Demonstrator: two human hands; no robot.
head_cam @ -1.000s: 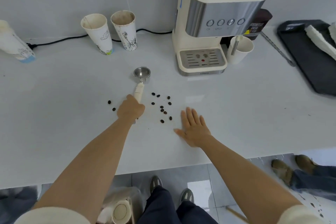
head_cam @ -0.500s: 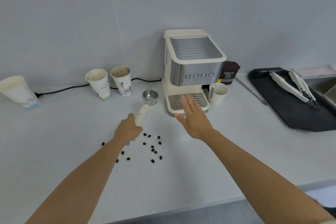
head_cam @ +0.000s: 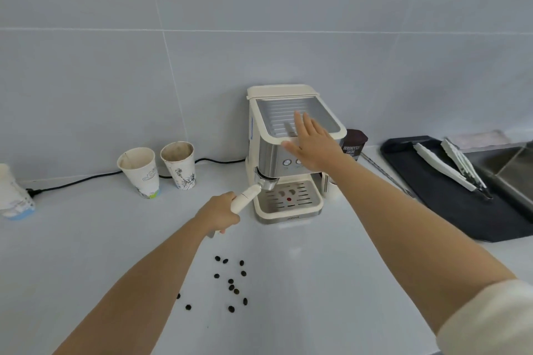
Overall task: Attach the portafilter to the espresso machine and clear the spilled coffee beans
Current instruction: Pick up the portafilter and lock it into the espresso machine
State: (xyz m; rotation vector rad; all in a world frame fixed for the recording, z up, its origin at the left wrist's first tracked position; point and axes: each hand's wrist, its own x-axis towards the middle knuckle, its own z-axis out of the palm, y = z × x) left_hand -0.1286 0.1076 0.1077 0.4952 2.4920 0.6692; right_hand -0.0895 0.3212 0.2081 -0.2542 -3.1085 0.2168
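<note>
A cream and steel espresso machine (head_cam: 268,112) stands against the tiled wall. My left hand (head_cam: 220,215) is closed around the cream handle of the portafilter (head_cam: 250,194), whose metal head sits up under the machine's brew head, left of the drip tray (head_cam: 288,199). The handle points toward me and to the left. My right hand (head_cam: 313,143) lies flat with fingers spread on the front top edge of the machine, above the buttons. Several dark coffee beans (head_cam: 230,282) are scattered on the white counter (head_cam: 317,282) near me, between my forearms.
Two used paper cups (head_cam: 157,170) and a black power cord (head_cam: 78,181) are left of the machine; a third cup (head_cam: 13,199) lies at the far left. A cocoa tin (head_cam: 354,144) stands right of the machine. A black tray (head_cam: 450,193) with white tongs borders a sink at right.
My left hand lifted the portafilter from the counter up to the brew head. My right hand rose from in front of the drip tray onto the machine's top. The view tilted up.
</note>
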